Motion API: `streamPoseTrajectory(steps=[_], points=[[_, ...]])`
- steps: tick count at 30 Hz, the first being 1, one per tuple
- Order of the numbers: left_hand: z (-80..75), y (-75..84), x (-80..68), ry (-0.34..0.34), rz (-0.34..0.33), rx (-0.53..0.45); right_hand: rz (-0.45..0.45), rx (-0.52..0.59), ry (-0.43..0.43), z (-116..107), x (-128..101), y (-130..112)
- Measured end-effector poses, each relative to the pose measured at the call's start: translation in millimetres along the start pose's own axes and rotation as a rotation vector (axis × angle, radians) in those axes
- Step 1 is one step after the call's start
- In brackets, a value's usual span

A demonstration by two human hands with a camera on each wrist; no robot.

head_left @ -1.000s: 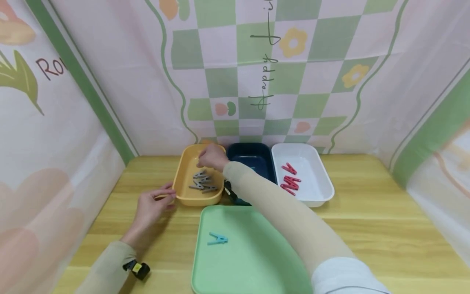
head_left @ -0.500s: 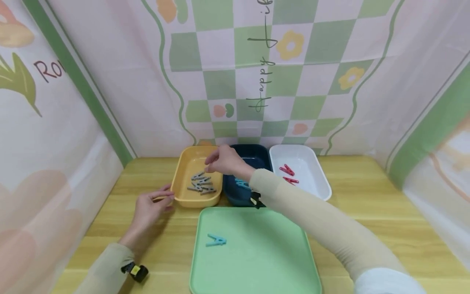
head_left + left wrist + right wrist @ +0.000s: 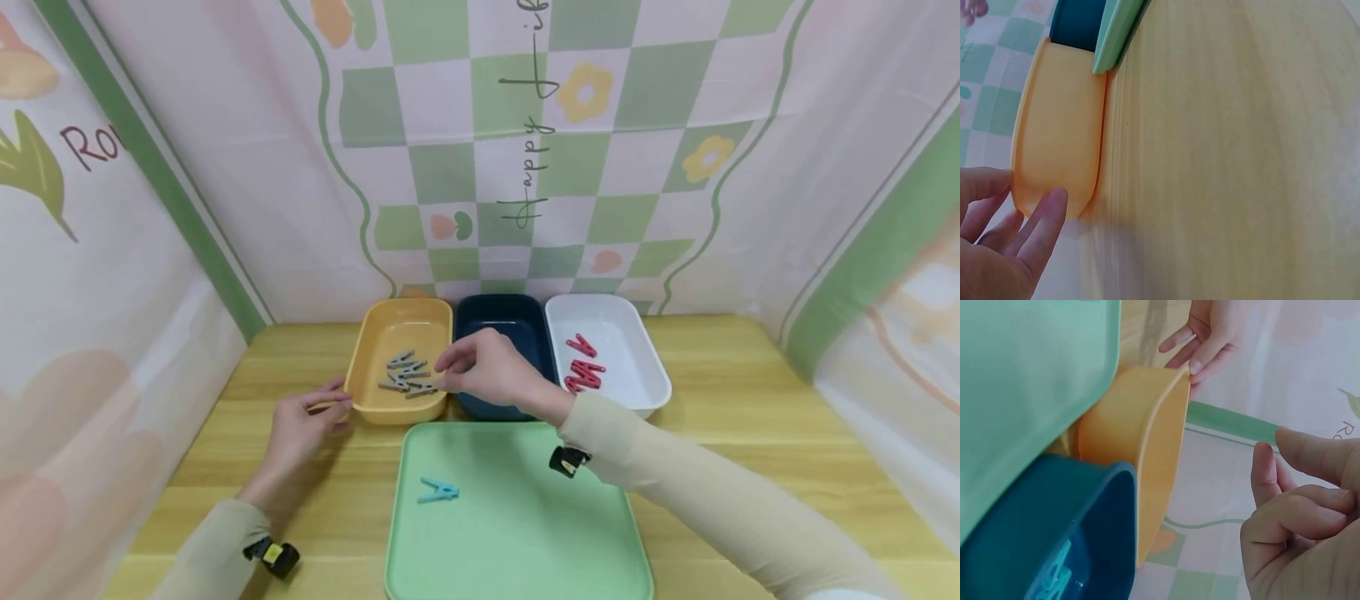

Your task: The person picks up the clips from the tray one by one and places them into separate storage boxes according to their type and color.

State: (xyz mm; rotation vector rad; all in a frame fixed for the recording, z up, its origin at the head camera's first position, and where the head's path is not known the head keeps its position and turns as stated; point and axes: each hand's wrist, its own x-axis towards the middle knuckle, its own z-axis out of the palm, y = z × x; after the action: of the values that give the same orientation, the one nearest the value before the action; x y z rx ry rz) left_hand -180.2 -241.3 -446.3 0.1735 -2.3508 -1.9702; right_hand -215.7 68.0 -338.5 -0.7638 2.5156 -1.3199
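Observation:
My left hand (image 3: 300,429) touches the near left corner of the yellow tray (image 3: 356,354) with thumb and fingers fairly straight; in the left wrist view the thumb meets its rim. Several grey clothespins (image 3: 408,372) lie inside that tray. Over the navy tray (image 3: 498,307) hovers my right hand (image 3: 491,367), its fingers loosely bent. In the right wrist view its thumb and index tips stand slightly apart with nothing between them. Light-blue clothespins (image 3: 1055,575) lie in the navy tray, hidden by the hand in the head view. One more light-blue clothespin (image 3: 438,490) lies on the green tray (image 3: 525,542).
A white tray (image 3: 637,358) holding several red clothespins (image 3: 585,373) stands at the right end of the row. Behind the trays rises a checkered cloth backdrop (image 3: 517,167). The wooden table (image 3: 750,417) extends on both sides of the green tray.
My right hand has drawn back from over the yellow tray, rightward and nearer, to above the navy tray. My left hand stays at the yellow tray's corner.

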Motion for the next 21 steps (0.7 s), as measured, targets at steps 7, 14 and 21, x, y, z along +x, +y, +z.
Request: streamPoseTrajectory(steps=[7,14,21], points=[[-0.6,0.8,-1.2,-0.005,0.007,0.008,0.022,0.006,0.037,-2,-27,8],[-1.2,0.4,-1.5,-0.002,0.010,0.007,0.103,0.083,0.050,-9,-56,21],[0.3,1.4,-1.0,0.006,0.004,0.003,0.122,0.066,0.060,-17,-83,29]])
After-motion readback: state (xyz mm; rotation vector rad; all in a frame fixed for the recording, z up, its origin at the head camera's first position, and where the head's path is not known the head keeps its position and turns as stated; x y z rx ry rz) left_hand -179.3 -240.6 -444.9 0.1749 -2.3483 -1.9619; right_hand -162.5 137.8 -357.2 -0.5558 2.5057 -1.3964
